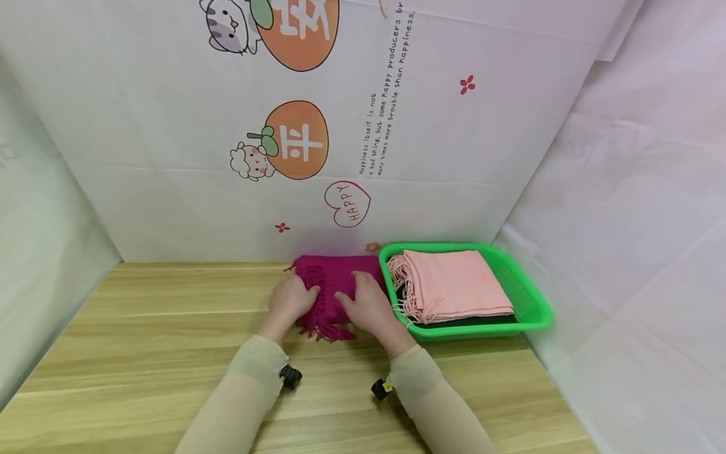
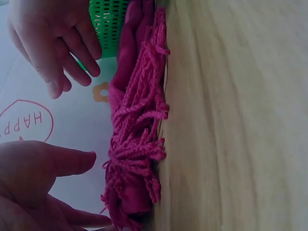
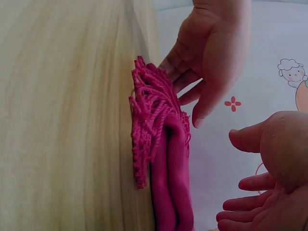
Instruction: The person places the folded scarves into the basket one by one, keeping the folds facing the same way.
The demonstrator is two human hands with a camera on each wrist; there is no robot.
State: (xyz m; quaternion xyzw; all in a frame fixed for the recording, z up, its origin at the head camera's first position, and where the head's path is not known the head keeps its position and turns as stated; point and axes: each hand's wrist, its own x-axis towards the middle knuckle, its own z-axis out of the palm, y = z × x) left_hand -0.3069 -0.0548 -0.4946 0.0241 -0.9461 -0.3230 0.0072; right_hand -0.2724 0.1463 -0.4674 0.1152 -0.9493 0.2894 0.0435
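Wooden table [image 1: 170,353] bears a green basket [image 1: 535,302] holding a folded pink scarf [image 1: 454,284]. Just left of the basket lies the folded magenta scarf [image 1: 331,277], fringe toward the person. Left hand [image 1: 292,299] and right hand [image 1: 368,306] rest over the scarf, fingers spread and relaxed, pinching nothing. Step in hand, by judgement: smoothing the finished fold; the next move calls for gripping the bundle from both sides without loosening it.
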